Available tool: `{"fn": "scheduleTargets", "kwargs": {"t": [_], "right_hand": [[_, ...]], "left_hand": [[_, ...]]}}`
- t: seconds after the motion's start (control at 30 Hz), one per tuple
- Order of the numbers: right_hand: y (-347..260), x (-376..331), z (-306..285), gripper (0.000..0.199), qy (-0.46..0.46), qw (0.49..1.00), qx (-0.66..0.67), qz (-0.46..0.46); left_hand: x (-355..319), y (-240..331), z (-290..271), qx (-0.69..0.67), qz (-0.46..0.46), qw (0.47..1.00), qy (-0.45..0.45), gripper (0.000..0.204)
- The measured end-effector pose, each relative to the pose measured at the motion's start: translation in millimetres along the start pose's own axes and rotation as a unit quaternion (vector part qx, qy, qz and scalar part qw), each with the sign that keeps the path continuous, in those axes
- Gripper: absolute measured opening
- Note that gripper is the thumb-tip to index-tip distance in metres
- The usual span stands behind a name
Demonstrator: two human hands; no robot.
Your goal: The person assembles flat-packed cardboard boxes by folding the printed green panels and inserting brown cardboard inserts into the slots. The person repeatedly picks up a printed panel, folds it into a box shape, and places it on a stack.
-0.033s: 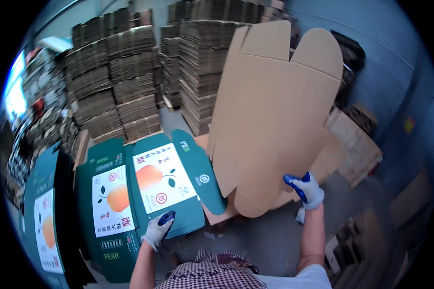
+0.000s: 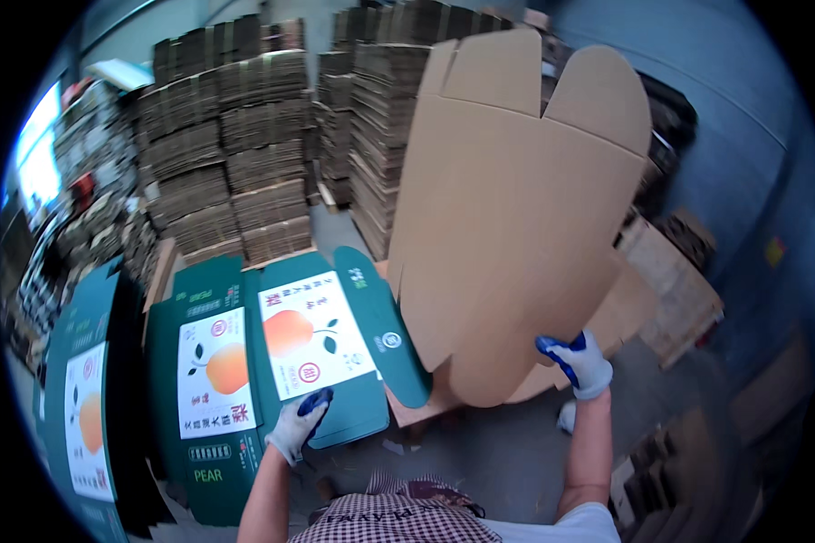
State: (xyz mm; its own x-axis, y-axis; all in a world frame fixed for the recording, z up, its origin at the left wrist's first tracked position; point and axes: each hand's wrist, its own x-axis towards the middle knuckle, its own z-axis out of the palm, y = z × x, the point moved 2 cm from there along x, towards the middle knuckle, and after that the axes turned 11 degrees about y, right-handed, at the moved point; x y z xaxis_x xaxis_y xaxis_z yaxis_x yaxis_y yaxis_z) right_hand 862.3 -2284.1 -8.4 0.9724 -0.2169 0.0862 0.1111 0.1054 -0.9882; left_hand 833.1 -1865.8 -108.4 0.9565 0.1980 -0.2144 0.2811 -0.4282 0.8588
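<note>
My right hand [image 2: 581, 364], in a white glove with blue-coated fingers, grips the lower right edge of a large flat brown cardboard box blank [image 2: 507, 208]. The blank stands tilted up, plain side toward me, with rounded and square flaps at its top. My left hand [image 2: 299, 427], gloved alike, is closed at the near edge of a green printed box blank [image 2: 353, 418]; its fingertips are partly hidden. That blank lies flat, with a white panel showing an orange-coloured fruit. The brown blank's lower end overlaps the bench beside the green one's rounded flap.
Another green printed panel [image 2: 217, 475] lies to the left, and a further green blank [image 2: 81, 317] is at the far left. Tall stacks of flattened cardboard [image 2: 267, 154] stand behind. A wooden pallet-like board [image 2: 675, 290] is at right, with a blue-grey wall [image 2: 743, 136] beyond.
The view has shifted slightly, so the stacks and green blanks appear a little further right. The brown blank's top flaps spread slightly wider in the picture. Both hands keep their places on the cardboard.
</note>
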Motion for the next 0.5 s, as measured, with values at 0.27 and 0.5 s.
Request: {"fn": "scheduleTargets", "kwargs": {"t": [0.27, 0.5], "right_hand": [[-9, 12, 59, 0.026, -0.053, 0.866, -0.283, -0.409], [69, 61, 89, 0.015, -0.072, 0.967, -0.034, -0.240]], "left_hand": [[1, 2, -123, -0.084, 0.290, 0.914, 0.270, 0.059], [-61, -63, -145, 0.145, 0.278, 0.813, 0.490, 0.050]]}}
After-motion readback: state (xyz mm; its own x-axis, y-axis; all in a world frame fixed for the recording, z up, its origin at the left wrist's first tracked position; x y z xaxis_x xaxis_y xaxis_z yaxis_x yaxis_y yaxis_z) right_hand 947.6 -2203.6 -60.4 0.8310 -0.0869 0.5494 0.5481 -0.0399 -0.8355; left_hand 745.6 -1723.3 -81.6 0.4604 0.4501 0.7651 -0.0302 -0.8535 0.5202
